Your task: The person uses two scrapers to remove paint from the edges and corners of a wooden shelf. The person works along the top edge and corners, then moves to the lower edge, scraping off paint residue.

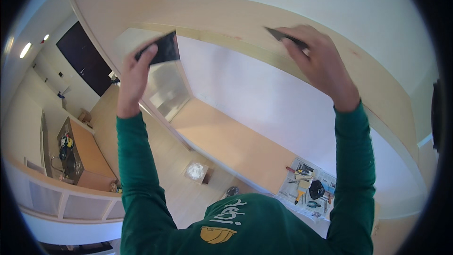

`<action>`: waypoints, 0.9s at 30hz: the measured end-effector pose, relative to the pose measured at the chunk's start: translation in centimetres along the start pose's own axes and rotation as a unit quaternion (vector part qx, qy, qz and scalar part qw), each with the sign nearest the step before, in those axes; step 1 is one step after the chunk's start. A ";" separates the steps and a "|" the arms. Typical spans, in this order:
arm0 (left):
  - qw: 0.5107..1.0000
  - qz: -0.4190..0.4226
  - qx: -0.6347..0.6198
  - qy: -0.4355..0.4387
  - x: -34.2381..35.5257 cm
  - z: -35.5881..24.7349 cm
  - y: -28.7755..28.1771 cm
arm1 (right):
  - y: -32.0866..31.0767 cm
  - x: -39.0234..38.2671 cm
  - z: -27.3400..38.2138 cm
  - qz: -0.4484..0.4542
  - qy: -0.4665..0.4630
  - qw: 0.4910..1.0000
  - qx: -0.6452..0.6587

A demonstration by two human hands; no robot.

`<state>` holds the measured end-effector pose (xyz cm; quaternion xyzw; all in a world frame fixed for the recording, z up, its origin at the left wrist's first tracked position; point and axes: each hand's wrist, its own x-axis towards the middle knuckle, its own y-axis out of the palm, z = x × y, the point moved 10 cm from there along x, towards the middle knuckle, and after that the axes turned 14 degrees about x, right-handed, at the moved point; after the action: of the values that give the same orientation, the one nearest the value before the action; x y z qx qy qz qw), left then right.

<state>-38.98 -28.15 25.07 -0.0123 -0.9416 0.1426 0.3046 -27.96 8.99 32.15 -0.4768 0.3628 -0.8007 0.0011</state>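
Aloft, left hand (136, 73): closed on a black plate (165, 51), which is pinched by one edge, the thumb laid across its near face; a free corner is pointed upward.
Right hand (321, 56): closed around a dark blade (292, 37), which is seen almost edge-on, its pointed end turned toward the left; the hand is slightly blurred.
Gap: the plate and the blade are held well apart, both raised in front of the wooden board (203, 12); whether either is touched to it cannot be told.
Board: curved by the lens and marked with a small reddish spot (356, 54) to the right of the right hand.
Sleeves: both forearms are covered in green (137, 156).
Below: a white wall (245, 85) is bordered by a wooden bench (226, 125).
Bench end: newspaper (289, 190) is spread, with pliers (313, 204), a yellow tool (299, 196) and a black item (316, 189) laid on it.
Floor: a box (206, 176) is seen, filled with something white.
Far left: a counter (92, 153) is placed below a dark door (87, 59) in the view.
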 end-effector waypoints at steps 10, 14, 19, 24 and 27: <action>0.979 0.013 -0.160 -0.124 -11.1 9.8 4.7 | 11.8 11.9 -6.4 0.351 0.086 0.931 -0.059; 0.976 0.008 -0.158 -0.148 -12.8 11.7 3.8 | 10.6 11.1 -4.7 0.385 0.093 0.918 -0.032; 0.972 0.025 -0.173 -0.157 -13.8 11.7 4.2 | 8.6 9.3 -3.4 0.414 0.128 0.901 -0.017; 0.958 -0.036 -0.269 -0.094 -14.1 8.1 5.7 | 4.8 7.3 -0.1 0.293 0.120 0.945 0.083; 0.987 -0.157 -0.007 0.025 -15.3 3.1 5.7 | 5.1 0.4 0.0 0.047 0.286 0.881 0.374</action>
<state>-28.63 -25.22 12.36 0.1295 -0.9251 0.0860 0.3463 -29.95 5.12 29.53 -0.1733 0.0430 -0.9774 0.1129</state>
